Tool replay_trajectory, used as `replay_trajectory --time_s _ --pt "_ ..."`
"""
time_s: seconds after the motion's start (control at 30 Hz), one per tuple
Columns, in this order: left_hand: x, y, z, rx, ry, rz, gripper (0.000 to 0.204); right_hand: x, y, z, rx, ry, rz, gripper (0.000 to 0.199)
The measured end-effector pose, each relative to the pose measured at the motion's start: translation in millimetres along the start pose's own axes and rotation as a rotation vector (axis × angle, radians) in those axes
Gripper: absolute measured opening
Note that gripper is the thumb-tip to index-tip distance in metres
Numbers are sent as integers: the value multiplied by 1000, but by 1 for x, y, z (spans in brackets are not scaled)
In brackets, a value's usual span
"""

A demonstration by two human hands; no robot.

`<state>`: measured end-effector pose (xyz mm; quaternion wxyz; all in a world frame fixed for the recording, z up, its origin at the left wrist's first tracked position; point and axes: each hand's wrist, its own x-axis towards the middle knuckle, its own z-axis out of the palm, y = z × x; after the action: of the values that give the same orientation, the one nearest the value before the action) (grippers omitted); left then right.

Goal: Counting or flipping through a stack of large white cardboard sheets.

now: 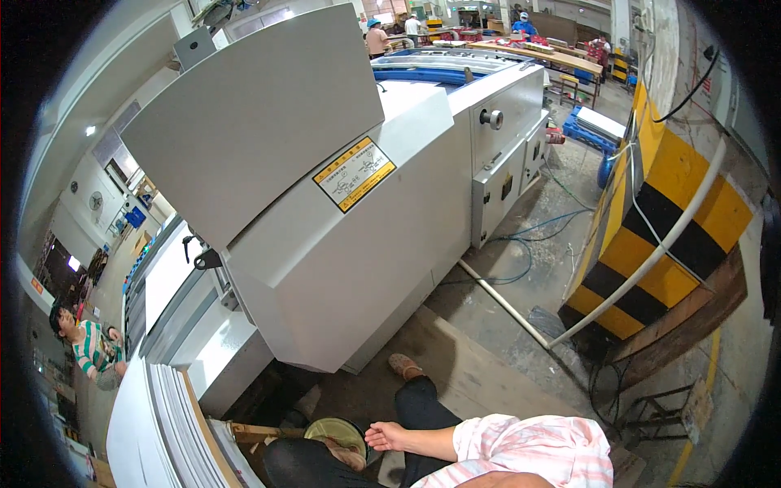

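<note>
— Hand (389,437) first: whose is it, and what does it hold?

— One hand of the wearer shows, low in the middle, on a pink striped sleeve (533,451) that comes in from the lower right, so I judge it the right. It lies loosely open over the knee, fingers slack, holding nothing. The left hand is out of view.

— What is nearest to it?

— A round, olive-coloured cap (338,433) just beside the fingertips, resting on the dark trousers (423,407). The hand is close to it; whether it touches, I cannot tell.

— So which step is this?

— A pause, I would judge: the person sits idle before the big grey machine (325,228). Any next move calls for closing the fingers on something.

— Containers?

— Blue crates (587,130) stand well apart on the floor (521,268); their contents are too small to tell. White sheets (175,423) are stacked at lower left.
</note>
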<state>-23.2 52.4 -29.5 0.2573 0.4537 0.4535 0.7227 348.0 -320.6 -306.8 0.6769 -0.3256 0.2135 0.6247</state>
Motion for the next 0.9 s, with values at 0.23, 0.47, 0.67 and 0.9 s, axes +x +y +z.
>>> replay_trajectory --time_s 0.23,0.47,0.67,0.9 --pt "-1 7 0 117 -26 -7 33 1 -2 -2 7 18 -6 32" --pt "-11 14 8 133 -34 -15 31 -2 -4 -8 24 13 -22 32" --pt "10 -6 -9 174 -48 106 30 -1 -5 -3 31 0 -23 31" --pt "-23 17 13 147 -59 -30 28 -8 -8 -10 28 26 -28 31"
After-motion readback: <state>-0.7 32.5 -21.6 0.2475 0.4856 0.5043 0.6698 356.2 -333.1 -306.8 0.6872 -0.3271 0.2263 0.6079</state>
